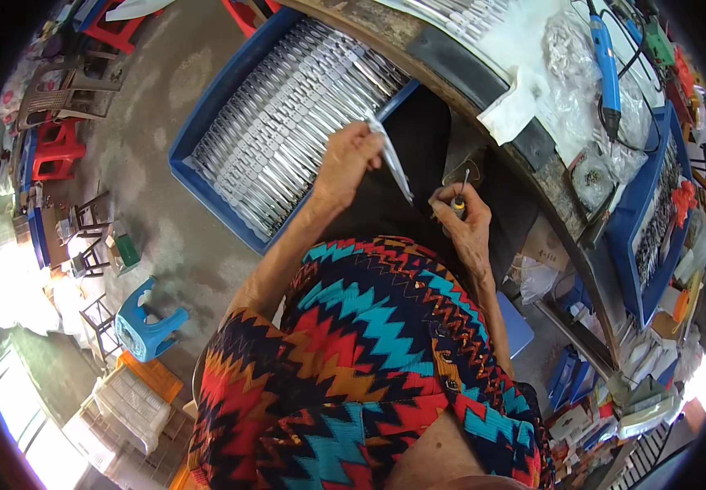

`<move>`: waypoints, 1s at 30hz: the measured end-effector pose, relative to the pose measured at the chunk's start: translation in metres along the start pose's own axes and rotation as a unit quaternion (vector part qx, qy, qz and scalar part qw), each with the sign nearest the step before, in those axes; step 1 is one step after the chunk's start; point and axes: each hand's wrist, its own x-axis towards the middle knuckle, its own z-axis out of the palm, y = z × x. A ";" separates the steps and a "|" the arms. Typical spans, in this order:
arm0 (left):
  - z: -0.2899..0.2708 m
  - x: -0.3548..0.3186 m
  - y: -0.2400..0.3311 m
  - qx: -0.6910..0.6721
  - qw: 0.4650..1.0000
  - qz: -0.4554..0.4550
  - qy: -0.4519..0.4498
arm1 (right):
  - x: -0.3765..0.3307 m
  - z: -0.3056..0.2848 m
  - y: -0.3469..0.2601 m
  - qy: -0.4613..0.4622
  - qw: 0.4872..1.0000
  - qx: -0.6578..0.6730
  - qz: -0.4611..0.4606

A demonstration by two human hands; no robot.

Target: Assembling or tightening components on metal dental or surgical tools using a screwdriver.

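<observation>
Beside a cluttered bench (533, 155), the left hand (345, 163) pinches a thin, stiff, light metal strip (391, 159) at its top end; the right hand (463, 220) grips a small tool (459, 200).

The thin metal tool (461, 189) pinched in the right hand (466, 229) is too small to identify. Beyond the left hand (348, 163), the rows of small silvery parts (288, 131) blur together.

Bright daylight, lower-left glare; rim bent, perhaps soft.
</observation>
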 end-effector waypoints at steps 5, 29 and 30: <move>-0.054 0.024 0.004 -0.018 0.989 0.052 0.136 | -0.015 -0.014 0.017 0.015 0.991 -0.128 -0.018; -0.077 0.107 -0.039 0.116 0.962 0.038 0.243 | -0.005 -0.005 0.038 -0.021 0.967 -0.253 -0.010; -0.079 0.106 -0.039 0.124 0.962 0.029 0.241 | -0.004 -0.005 0.039 -0.023 0.967 -0.252 -0.012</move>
